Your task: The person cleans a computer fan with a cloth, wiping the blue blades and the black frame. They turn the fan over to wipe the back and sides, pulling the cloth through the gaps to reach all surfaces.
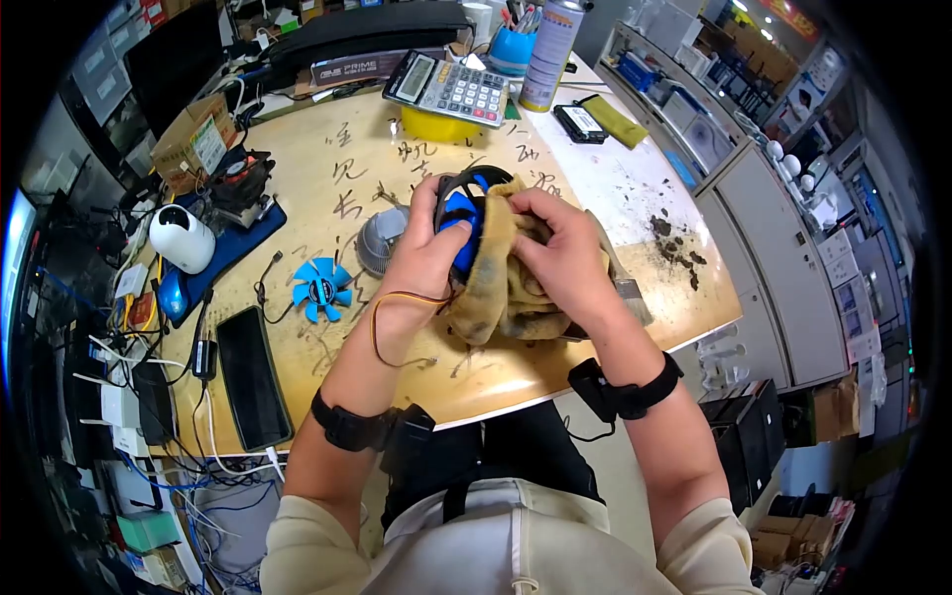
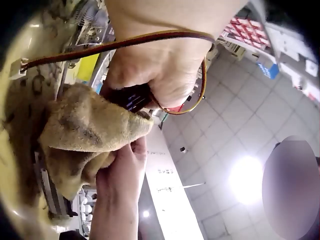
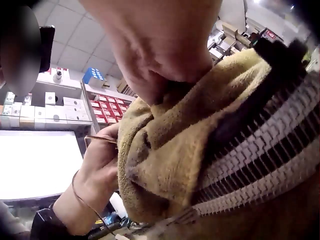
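In the head view the left hand (image 1: 421, 253) grips a black-framed fan with blue blades (image 1: 464, 233), its thumb over the blades. A thin multicoloured cable hangs from the fan across the left wrist; its white connector (image 2: 19, 68) shows in the left wrist view. The right hand (image 1: 567, 253) pinches a stained tan cloth (image 1: 486, 288) against the fan's right side. The cloth drapes below both hands and over a finned metal part (image 3: 260, 145), seen in the right wrist view. Cloth hides the right fingertips in that view.
A loose blue fan wheel (image 1: 321, 289), a round grey heatsink (image 1: 382, 241) and a phone (image 1: 254, 377) lie left of the hands. Beyond them are a calculator (image 1: 451, 89) and a spray can (image 1: 551, 55). Dark debris (image 1: 677, 250) lies on the right.
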A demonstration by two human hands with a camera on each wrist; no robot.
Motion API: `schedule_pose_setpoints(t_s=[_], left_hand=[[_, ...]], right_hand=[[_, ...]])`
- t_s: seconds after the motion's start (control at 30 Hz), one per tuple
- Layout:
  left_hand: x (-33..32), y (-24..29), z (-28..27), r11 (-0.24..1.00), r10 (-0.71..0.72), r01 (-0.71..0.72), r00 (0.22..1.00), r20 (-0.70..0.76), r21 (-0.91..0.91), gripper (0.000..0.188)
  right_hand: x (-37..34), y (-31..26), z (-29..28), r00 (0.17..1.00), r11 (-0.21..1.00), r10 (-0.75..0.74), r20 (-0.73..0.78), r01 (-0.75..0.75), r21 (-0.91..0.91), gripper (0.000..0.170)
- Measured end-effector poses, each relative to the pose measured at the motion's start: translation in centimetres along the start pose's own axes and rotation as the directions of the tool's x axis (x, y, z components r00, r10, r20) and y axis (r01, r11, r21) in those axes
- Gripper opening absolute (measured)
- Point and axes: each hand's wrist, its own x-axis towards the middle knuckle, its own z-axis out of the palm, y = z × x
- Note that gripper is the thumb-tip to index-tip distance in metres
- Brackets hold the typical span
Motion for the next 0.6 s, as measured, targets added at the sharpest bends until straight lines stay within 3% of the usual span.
schedule_pose_setpoints(t_s=[0.1,0.2,0.4,0.6], left_hand=[[0.0,-0.1,-0.2,1.000,0.016,-0.016,0.999,0.041,0.008,0.047],[0.0,-0.4,-0.3,0.999,0.027,-0.028,0.998,0.061,0.028,0.046],[0.0,0.6,-0.3,0.999,-0.032,0.030,0.998,0.059,0.034,0.047],[-0.2,0.3,-0.1,0.996,-0.026,0.021,0.998,0.055,0.088,0.050]], right_hand=[[0.1,0.0,-0.7,0.988,0.985,-0.144,0.054,0.149,-0.089,0.033],[0.3,-0.7,-0.9,0.984,0.965,-0.161,0.076,0.173,-0.199,0.032],[0.2,-0.5,-0.9,0.982,0.965,-0.153,0.111,0.172,-0.197,0.034],[0.8,-0.7,-0.4,0.973,0.862,-0.206,0.106,0.232,-0.451,0.039]])
